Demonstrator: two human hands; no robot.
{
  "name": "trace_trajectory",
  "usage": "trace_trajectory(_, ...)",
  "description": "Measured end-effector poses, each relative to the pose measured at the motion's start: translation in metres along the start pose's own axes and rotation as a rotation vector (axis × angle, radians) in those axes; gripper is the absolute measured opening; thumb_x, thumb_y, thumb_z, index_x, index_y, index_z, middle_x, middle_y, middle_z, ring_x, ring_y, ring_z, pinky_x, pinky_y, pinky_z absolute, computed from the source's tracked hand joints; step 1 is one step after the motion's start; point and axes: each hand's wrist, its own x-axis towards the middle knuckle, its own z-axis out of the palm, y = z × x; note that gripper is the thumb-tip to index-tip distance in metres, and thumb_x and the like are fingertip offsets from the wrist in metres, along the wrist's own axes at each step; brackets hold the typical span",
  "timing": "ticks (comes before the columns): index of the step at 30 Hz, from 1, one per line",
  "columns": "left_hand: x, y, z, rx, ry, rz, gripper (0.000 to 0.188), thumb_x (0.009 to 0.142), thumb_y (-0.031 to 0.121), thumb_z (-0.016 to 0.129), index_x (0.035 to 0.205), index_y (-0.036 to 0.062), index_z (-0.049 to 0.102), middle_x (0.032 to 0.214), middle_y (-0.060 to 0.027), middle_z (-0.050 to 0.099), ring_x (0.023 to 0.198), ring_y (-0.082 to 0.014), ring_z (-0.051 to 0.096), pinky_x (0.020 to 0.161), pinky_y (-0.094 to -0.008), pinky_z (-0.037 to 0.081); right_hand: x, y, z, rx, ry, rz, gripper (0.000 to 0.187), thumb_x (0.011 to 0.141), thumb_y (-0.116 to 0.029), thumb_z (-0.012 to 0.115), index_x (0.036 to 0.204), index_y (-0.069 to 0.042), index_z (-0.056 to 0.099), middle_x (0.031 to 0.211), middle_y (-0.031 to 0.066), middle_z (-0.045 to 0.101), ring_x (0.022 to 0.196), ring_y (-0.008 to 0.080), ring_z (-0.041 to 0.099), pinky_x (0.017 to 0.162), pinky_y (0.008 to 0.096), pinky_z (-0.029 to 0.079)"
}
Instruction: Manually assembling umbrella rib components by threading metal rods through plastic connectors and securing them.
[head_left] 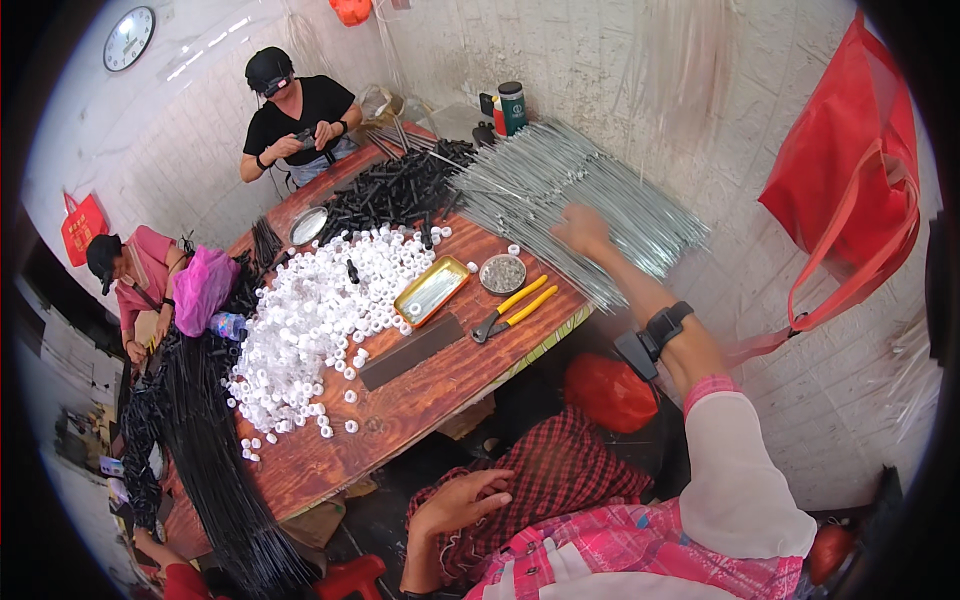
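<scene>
My right hand (pixel 583 231) reaches onto a wide pile of thin silvery metal rods (pixel 640 205) at the table's right end. Its fingers look curled and pressed together at the rods; how many they grip I cannot make out. Below the table edge, my left hand (pixel 462 502) hovers over my lap with fingers apart and nothing in it. On the table near the right arm lie yellow-handled pliers (pixel 518 308), a round dish of small pieces (pixel 502 274) and a yellow-rimmed tray (pixel 436 290) with small silvery pieces. A dark flat bar (pixel 411 354) lies in front of them.
White ring-shaped parts (pixel 310 325) heap mid-table, with black tubular parts (pixel 395 190) behind. Long black strands (pixel 215 450) hang over the left end. Two people (pixel 298 120) work across the table; another's arm shows lower left. A red bag (pixel 850 150) hangs at right.
</scene>
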Motion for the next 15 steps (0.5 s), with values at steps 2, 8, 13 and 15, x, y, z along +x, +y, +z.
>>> trace_trajectory(2, 0.000, -0.007, 0.003, -0.005, 0.002, -0.006, 0.049, 0.100, 0.029, 0.065, 0.141, 0.0041, 0.055, 0.120, -0.0170, 0.069, 0.109, -0.0250, 0.068, 0.092, -0.0356, 0.054, 0.008, -0.007, -0.007, -0.054, -0.155, 0.017, 0.042, 0.075, -0.043, 0.075, 0.095, -0.005, 0.075, 0.103, 0.0200, 0.072, 0.098, 0.0382, 0.068, 0.083, 0.0485, 0.053)
trace_trajectory(8, -0.001, -0.010, 0.002, -0.035, -0.010, -0.046, 0.050, 0.100, 0.029, 0.066, 0.141, 0.0041, 0.055, 0.121, -0.0172, 0.069, 0.110, -0.0255, 0.068, 0.092, -0.0358, 0.054, 0.029, -0.005, -0.025, -0.010, -0.161, -0.049, 0.031, 0.073, -0.033, 0.071, 0.090, -0.008, 0.077, 0.097, 0.0177, 0.075, 0.093, 0.0368, 0.071, 0.081, 0.0460, 0.055)
trace_trajectory(13, 0.001, -0.012, 0.003, -0.019, 0.000, -0.025, 0.050, 0.100, 0.029, 0.065, 0.142, 0.0040, 0.054, 0.120, -0.0170, 0.069, 0.109, -0.0259, 0.068, 0.092, -0.0359, 0.054, 0.033, -0.002, -0.027, 0.073, -0.054, -0.045, 0.033, 0.076, -0.037, 0.070, 0.086, -0.006, 0.074, 0.085, 0.0171, 0.073, 0.081, 0.0341, 0.069, 0.075, 0.0448, 0.053)
trace_trajectory(15, 0.002, -0.013, 0.006, -0.031, -0.025, -0.052, 0.050, 0.101, 0.029, 0.065, 0.142, 0.0044, 0.053, 0.120, -0.0168, 0.069, 0.109, -0.0258, 0.068, 0.092, -0.0359, 0.054, 0.036, 0.000, -0.032, 0.123, -0.053, -0.055, 0.032, 0.077, -0.036, 0.070, 0.085, -0.005, 0.073, 0.082, 0.0150, 0.072, 0.078, 0.0316, 0.069, 0.073, 0.0439, 0.053)
